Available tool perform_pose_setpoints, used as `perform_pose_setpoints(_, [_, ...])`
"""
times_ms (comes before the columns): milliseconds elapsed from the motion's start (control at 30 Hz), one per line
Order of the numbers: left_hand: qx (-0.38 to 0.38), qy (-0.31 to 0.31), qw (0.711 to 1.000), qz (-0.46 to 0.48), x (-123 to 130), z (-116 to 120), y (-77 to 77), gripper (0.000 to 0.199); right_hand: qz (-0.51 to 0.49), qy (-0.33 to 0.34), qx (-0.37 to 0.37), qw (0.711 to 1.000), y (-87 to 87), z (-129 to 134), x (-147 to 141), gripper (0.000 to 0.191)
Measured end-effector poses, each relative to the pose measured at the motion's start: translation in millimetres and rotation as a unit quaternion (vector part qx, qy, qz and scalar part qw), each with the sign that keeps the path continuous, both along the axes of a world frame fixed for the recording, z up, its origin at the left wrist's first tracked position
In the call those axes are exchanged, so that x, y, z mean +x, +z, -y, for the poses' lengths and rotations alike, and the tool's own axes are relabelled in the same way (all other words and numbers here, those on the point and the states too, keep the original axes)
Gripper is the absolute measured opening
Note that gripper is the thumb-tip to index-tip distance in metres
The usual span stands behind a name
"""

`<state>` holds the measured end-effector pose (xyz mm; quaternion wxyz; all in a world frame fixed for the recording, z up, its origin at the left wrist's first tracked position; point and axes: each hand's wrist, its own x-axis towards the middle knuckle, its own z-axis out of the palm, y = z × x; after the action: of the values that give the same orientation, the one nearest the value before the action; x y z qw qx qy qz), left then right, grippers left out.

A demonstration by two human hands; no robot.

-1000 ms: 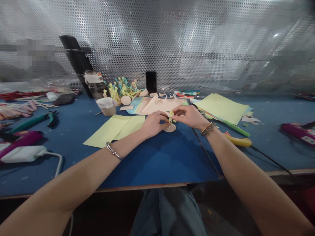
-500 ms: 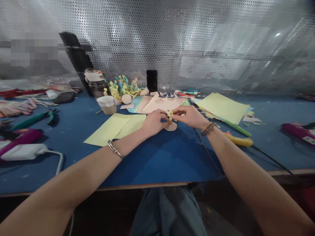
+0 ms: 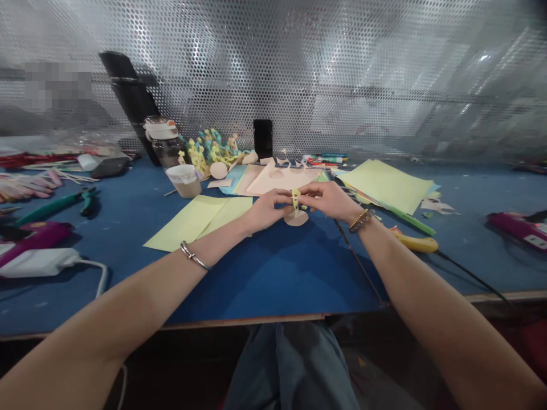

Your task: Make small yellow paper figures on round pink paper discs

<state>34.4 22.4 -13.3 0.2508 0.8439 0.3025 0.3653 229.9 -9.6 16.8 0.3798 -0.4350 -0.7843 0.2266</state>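
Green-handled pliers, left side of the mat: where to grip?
Take the pliers by the long green handles, from above, fingers across them: they lie flat on the blue mat and give more length to hold than the short head.

On the bench [image 3: 273,290], a paper disc [image 3: 296,218] lies between a paper sheet [image 3: 188,225] to the left and a paper stack [image 3: 387,185] to the right; a cup [image 3: 187,188] and bottle [image 3: 164,142] stand behind the sheet, a phone [image 3: 262,138] further back.
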Motion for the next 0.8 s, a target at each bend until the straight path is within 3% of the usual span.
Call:
perform_pose_setpoints(267, [-0.012, 0.001, 1.0, 0.024, -0.5, 2.0, 0.9, 0.011, -0.005, 0.004, -0.019, 1.0, 2.9, 3.2, -1.9, 0.023])
perform_pose_setpoints(800, [0.059, 0.028, 0.998, 0.002, -0.2, 5.0, 4.7, 0.003, 0.004, 0.006, -0.034, 0.999, 2.7, 4.4, -3.1, 0.031])
